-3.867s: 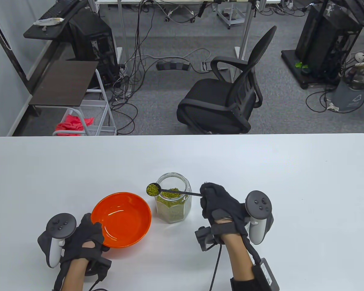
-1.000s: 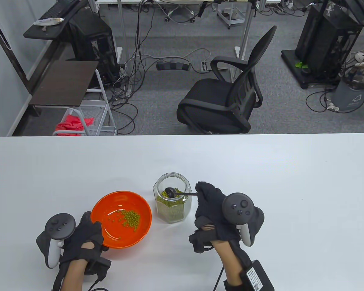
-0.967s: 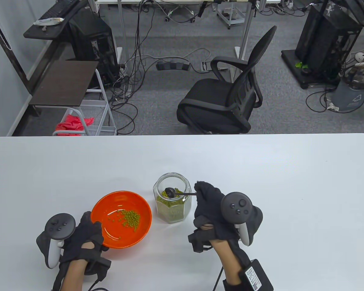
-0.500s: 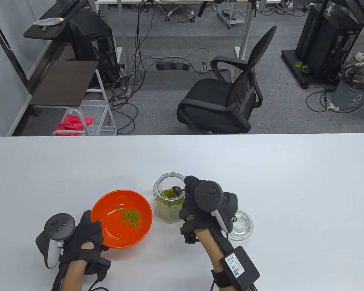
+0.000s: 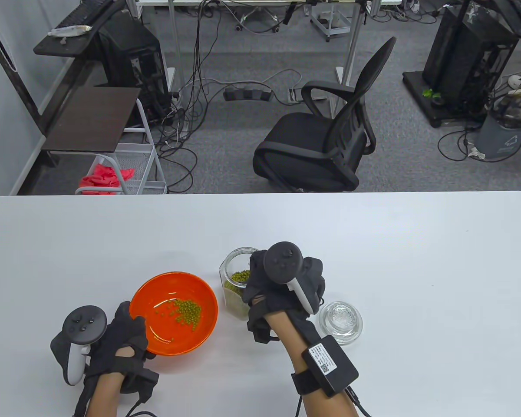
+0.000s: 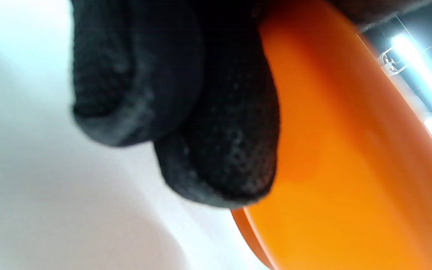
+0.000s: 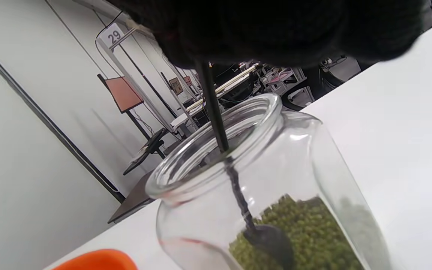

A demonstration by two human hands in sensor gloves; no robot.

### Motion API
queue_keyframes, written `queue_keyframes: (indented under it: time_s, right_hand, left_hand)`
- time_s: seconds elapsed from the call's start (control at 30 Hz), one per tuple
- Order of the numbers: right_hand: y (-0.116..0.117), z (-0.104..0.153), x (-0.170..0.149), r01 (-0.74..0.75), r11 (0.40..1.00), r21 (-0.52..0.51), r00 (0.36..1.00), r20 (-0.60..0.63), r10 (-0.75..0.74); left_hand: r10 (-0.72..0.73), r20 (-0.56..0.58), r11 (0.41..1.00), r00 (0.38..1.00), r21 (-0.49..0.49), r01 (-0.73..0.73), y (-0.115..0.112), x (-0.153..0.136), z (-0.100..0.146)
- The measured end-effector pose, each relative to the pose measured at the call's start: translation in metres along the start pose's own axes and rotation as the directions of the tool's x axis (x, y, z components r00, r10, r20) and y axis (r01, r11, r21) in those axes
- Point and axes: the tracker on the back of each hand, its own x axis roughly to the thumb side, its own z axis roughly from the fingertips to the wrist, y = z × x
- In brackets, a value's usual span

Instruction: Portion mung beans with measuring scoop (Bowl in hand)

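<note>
Orange plastic sits under my left hand (image 5: 113, 343): I grip the near-left rim of the bowl (image 5: 202, 319), thumb over the lip and fingers (image 6: 216, 150) pressed against its outer wall, so it stays put beside the jar and I can take it up when needed. It holds a small heap of mung beans (image 5: 186, 311) slightly right of centre, a first portion by the look of it, with a few strays scattered around.

Just right of the bowl stands the glass jar (image 5: 233, 278), open-mouthed and partly full of beans, near enough that a loaded scoop has only a short way to travel and less chance to spill on the white desk (image 5: 417, 260).

My right hand (image 5: 282, 282) hovers over the jar's right side, closed on the thin black handle of the measuring scoop (image 7: 238, 195). I hold it steeply, nearly upright, so the handle clears the narrow neck and the scoop head digs into the beans. I judge this to be the loading stroke for a second portion.

Right of that wrist lies the glass lid (image 5: 341, 318), parked flat, out of the scoop's path.
</note>
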Motion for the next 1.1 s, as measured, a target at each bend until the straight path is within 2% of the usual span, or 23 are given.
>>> queue_keyframes:
  time_s: [0.3,0.57,0.73,1.1]
  right_hand:
    - [-0.006,-0.001,-0.032,0.244,0.968,-0.052,0.966,-0.074,-0.247]
    - [-0.01,0.0,-0.066,0.441,0.894,-0.079,0.878,-0.171,-0.448]
    - [-0.011,0.004,-0.085,0.563,0.82,-0.1,0.792,-0.217,-0.57]
    - [-0.016,0.015,-0.104,0.641,0.753,-0.146,0.719,-0.229,-0.656]
  left_hand:
    - [-0.003,-0.008,1.0,1.0,0.001,0.003,0.0,0.001,0.001]
    - [-0.002,-0.02,1.0,1.0,-0.003,0.002,0.0,0.0,0.0]
    - [-0.007,-0.028,1.0,1.0,-0.003,0.007,0.0,0.0,0.0]
    - [0.0,-0.042,1.0,0.999,-0.004,0.0,0.0,0.0,0.0]
